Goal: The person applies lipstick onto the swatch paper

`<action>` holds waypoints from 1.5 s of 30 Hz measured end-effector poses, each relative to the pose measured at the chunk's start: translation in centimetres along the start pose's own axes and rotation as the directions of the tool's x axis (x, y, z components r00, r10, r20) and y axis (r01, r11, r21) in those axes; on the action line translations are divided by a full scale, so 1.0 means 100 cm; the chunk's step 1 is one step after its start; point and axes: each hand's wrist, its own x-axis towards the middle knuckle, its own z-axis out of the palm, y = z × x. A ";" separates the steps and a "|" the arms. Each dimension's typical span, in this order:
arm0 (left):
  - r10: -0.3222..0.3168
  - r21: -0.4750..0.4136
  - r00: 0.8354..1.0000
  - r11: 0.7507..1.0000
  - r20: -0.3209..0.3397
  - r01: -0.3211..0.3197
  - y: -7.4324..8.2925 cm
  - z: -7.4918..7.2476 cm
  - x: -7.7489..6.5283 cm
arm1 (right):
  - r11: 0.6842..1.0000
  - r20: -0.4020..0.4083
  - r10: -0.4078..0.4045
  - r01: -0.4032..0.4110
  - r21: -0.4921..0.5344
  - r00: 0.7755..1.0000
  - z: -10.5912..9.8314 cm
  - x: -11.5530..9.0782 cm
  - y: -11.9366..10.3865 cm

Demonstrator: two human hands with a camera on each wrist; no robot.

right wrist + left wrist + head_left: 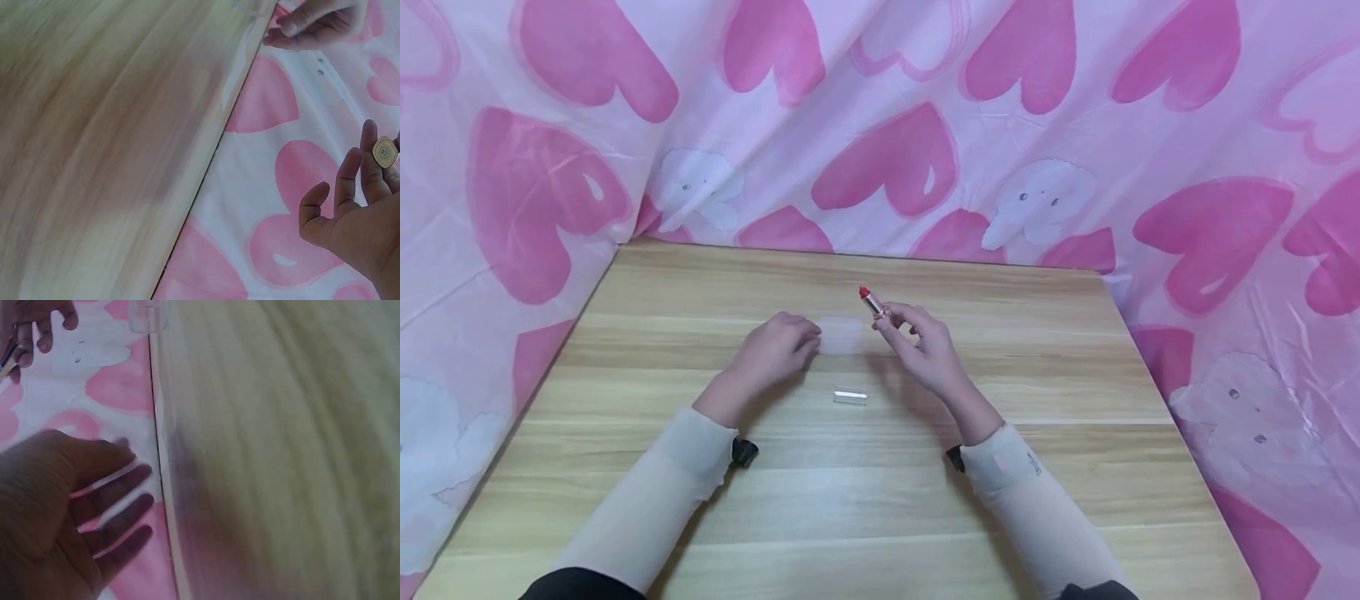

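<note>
My right hand (931, 352) pinches a lipstick (874, 303) between thumb and fingers above the table. Its red tip is bare and points up and to the left. In the right wrist view the gold, patterned base of the lipstick (385, 152) shows between the fingers. My left hand (775, 346) is beside the left edge of a translucent whitish square sheet (841, 335); whether the fingertips touch it I cannot tell. Its fingers look loosely extended in the left wrist view. Nearer to me, a clear cap (850, 397) lies on its side.
The wooden table (865, 500) spreads beneath both hands. Pink cloth (887, 75) printed with hearts and white animal faces hangs behind the table and down both sides. Each wrist carries a small black device (744, 452).
</note>
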 end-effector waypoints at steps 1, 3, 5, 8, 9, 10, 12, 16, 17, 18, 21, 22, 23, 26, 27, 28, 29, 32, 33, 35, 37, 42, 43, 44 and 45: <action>-0.016 0.000 1.000 1.000 0.016 0.016 -0.003 0.001 0.001 | 1.000 0.006 0.006 -0.006 -0.006 1.000 0.001 0.000 0.002; -0.038 -0.009 0.998 0.999 0.042 0.039 -0.008 0.002 0.005 | 1.000 0.016 0.013 -0.013 -0.022 1.000 0.002 0.001 0.004; -0.045 -0.018 0.997 0.999 0.062 0.047 -0.012 0.004 0.009 | 1.000 0.031 0.019 -0.018 -0.025 0.999 0.003 0.003 0.007; -0.038 -0.015 0.995 0.999 0.089 0.039 -0.017 0.004 0.015 | 0.999 0.061 0.029 -0.028 -0.016 0.998 0.006 0.007 0.011; -0.035 -0.011 0.995 0.999 0.096 0.036 -0.018 0.004 0.017 | 0.999 0.073 0.035 -0.035 -0.013 0.997 0.006 0.008 0.012; -0.032 -0.008 0.994 0.999 0.102 0.033 -0.019 0.004 0.018 | 0.999 0.086 0.040 -0.039 -0.012 0.996 0.007 0.010 0.013; -0.020 0.006 0.994 1.000 0.109 0.020 -0.020 0.004 0.020 | 0.999 0.106 0.046 -0.043 -0.027 0.993 0.007 0.013 0.015; -0.004 0.032 0.993 0.999 0.114 0.001 -0.021 0.004 0.022 | 0.991 0.157 0.059 -0.039 -0.127 0.986 0.008 0.020 0.018; -0.005 0.041 0.993 0.999 0.116 0.000 -0.021 0.004 0.023 | 0.986 0.173 0.067 -0.039 -0.162 0.983 0.008 0.022 0.019; -0.009 0.049 0.993 0.999 0.121 0.003 -0.021 0.005 0.023 | 0.979 0.193 0.080 -0.041 -0.198 0.978 0.009 0.023 0.018; -0.025 0.071 0.990 0.997 0.141 0.015 -0.022 0.006 0.024 | 0.950 0.243 0.127 -0.047 -0.307 0.962 0.011 0.028 0.017; -0.031 0.077 0.988 0.997 0.148 0.020 -0.023 0.006 0.024 | 0.939 0.255 0.147 -0.053 -0.340 0.956 0.012 0.030 0.017; -0.035 0.081 0.987 0.996 0.155 0.022 -0.023 0.007 0.024 | 0.928 0.266 0.163 -0.056 -0.369 0.950 0.013 0.031 0.016; -0.045 0.089 0.985 0.996 0.167 0.030 -0.025 0.009 0.023 | 0.894 0.294 0.191 -0.043 -0.446 0.936 0.018 0.036 0.020; -0.050 0.090 0.984 0.995 0.170 0.035 -0.025 0.009 0.023 | 0.886 0.305 0.195 -0.034 -0.462 0.932 0.019 0.037 0.021; -0.052 0.089 0.983 0.995 0.174 0.037 -0.026 0.010 0.023 | 0.880 0.316 0.199 -0.027 -0.475 0.928 0.021 0.038 0.023; -0.054 0.087 0.983 0.995 0.175 0.039 -0.026 0.010 0.023 | 0.874 0.328 0.202 -0.019 -0.485 0.923 0.022 0.040 0.025; -0.060 0.078 0.982 0.996 0.178 0.046 -0.026 0.011 0.023 | 0.861 0.353 0.220 -0.011 -0.508 0.909 0.026 0.042 0.030; -0.060 0.074 0.982 0.996 0.179 0.047 -0.026 0.011 0.023 | 0.856 0.359 0.228 -0.011 -0.516 0.905 0.027 0.043 0.030; -0.061 0.067 0.982 0.996 0.180 0.050 -0.026 0.010 0.023 | 0.841 0.364 0.240 -0.006 -0.540 0.900 0.029 0.044 0.032; -0.064 0.066 0.981 0.996 0.182 0.052 -0.027 0.011 0.023 | 0.829 0.369 0.246 0.003 -0.560 0.896 0.031 0.044 0.033; -0.067 0.065 0.980 0.996 0.188 0.056 -0.029 0.011 0.024 | 0.816 0.374 0.249 0.015 -0.578 0.893 0.035 0.046 0.035; -0.068 0.063 0.980 0.996 0.189 0.057 -0.029 0.010 0.024 | 0.816 0.376 0.248 0.016 -0.577 0.893 0.035 0.047 0.035; -0.068 0.063 0.980 0.996 0.188 0.058 -0.029 0.010 0.024 | 0.815 0.376 0.247 0.019 -0.579 0.893 0.036 0.047 0.035; -0.069 0.064 0.980 0.996 0.188 0.058 -0.030 0.010 0.025 | 0.813 0.378 0.246 0.022 -0.581 0.892 0.036 0.048 0.035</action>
